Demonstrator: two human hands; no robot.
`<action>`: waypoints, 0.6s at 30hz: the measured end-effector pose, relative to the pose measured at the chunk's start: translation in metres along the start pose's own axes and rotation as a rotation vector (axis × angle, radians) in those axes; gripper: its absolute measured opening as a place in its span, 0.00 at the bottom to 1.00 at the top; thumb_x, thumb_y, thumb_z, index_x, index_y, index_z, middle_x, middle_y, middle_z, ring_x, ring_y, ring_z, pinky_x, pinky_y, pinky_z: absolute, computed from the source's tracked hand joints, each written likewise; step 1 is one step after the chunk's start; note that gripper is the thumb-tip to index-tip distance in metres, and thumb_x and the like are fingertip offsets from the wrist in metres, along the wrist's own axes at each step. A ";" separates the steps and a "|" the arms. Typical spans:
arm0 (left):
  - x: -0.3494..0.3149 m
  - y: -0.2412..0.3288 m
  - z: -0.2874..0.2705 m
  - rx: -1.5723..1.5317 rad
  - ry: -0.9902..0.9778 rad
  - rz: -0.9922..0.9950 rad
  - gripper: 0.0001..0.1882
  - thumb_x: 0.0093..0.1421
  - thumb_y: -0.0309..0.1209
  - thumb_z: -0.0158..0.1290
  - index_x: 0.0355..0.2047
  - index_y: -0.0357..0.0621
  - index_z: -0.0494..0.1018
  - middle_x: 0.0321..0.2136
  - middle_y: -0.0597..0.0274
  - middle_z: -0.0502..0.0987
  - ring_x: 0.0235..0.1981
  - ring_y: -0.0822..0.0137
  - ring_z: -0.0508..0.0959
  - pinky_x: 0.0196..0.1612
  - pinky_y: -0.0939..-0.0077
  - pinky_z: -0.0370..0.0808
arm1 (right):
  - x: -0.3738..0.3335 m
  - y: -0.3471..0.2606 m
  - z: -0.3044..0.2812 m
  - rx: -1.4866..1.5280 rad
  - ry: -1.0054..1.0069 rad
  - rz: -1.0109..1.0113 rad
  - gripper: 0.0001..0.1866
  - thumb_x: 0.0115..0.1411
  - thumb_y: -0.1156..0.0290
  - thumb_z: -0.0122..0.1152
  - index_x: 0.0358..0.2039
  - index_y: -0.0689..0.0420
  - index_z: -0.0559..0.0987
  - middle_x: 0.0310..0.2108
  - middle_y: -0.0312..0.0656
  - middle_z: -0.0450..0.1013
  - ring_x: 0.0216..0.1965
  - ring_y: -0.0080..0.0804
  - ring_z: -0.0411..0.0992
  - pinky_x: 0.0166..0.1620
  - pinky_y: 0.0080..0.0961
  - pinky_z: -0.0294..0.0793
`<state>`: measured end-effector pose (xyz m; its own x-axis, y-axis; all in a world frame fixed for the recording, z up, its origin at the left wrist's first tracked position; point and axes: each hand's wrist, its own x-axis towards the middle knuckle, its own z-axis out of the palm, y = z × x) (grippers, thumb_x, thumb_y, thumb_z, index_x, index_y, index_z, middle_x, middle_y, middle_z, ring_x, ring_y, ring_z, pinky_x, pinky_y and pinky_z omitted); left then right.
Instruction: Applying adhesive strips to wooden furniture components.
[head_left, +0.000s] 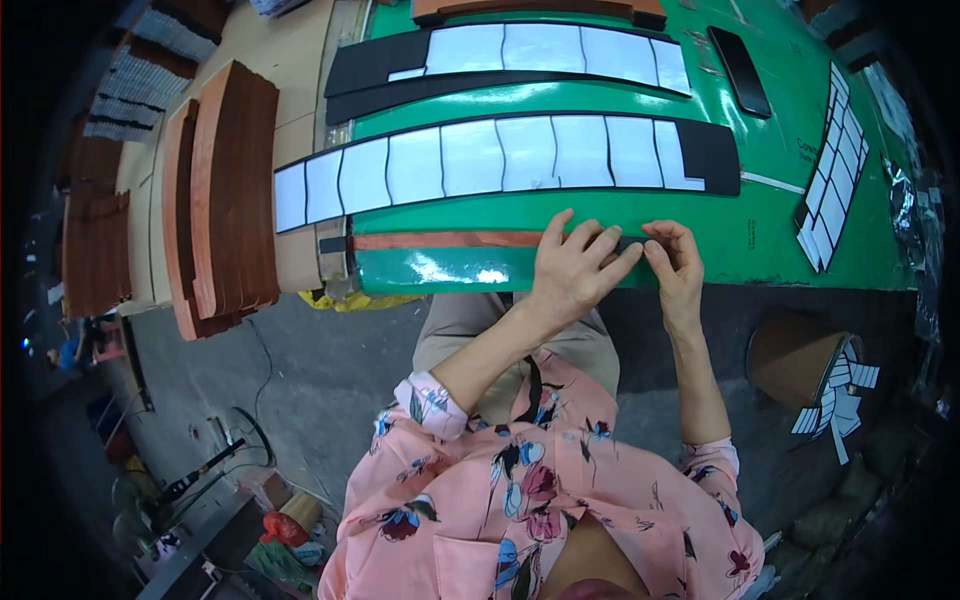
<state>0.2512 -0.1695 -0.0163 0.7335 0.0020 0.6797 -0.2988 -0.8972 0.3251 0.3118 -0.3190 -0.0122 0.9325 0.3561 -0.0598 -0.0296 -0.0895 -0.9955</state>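
Observation:
A narrow red-brown wooden strip (450,241) with black ends lies along the near edge of the green table. My left hand (580,268) bends over its right part, fingers across it and thumb stretched toward the black right end (629,243). At that end my right hand (677,272) has thumb and forefinger brought together, the other fingers curled; what sits between the tips is too small to make out. Just beyond lies a long black strip with white paper-like pieces (470,160) along most of its length, its right end bare black.
Farther back lies a second black strip with white pieces (545,50). A dark phone (738,72) and a sheet of white labels (835,165) are at right. Curved red-brown boards (235,190) stack at left. A bin (800,360) with white scraps stands on the floor.

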 end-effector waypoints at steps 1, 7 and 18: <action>0.001 0.000 0.001 0.005 -0.011 0.005 0.17 0.43 0.27 0.54 0.37 0.56 0.76 0.33 0.64 0.74 0.34 0.66 0.74 0.43 0.56 0.68 | -0.002 0.001 0.002 0.028 0.022 -0.062 0.09 0.59 0.74 0.53 0.39 0.62 0.73 0.39 0.37 0.71 0.41 0.20 0.67 0.45 0.19 0.66; 0.003 -0.002 0.002 -0.010 -0.001 -0.018 0.14 0.45 0.28 0.53 0.35 0.54 0.76 0.31 0.64 0.73 0.32 0.66 0.74 0.42 0.58 0.69 | 0.009 -0.003 0.005 -0.097 -0.030 0.009 0.12 0.64 0.68 0.44 0.39 0.61 0.74 0.38 0.37 0.72 0.40 0.21 0.67 0.46 0.19 0.64; -0.006 -0.009 -0.005 -0.147 -0.052 -0.012 0.17 0.46 0.27 0.53 0.39 0.53 0.75 0.38 0.60 0.73 0.39 0.62 0.74 0.47 0.54 0.67 | 0.008 0.003 0.013 -0.032 0.071 0.006 0.15 0.67 0.64 0.42 0.43 0.61 0.72 0.38 0.38 0.72 0.42 0.21 0.66 0.48 0.20 0.62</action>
<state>0.2458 -0.1595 -0.0199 0.7673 -0.0142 0.6411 -0.3732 -0.8229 0.4284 0.3144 -0.3044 -0.0171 0.9555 0.2888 -0.0597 -0.0252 -0.1218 -0.9922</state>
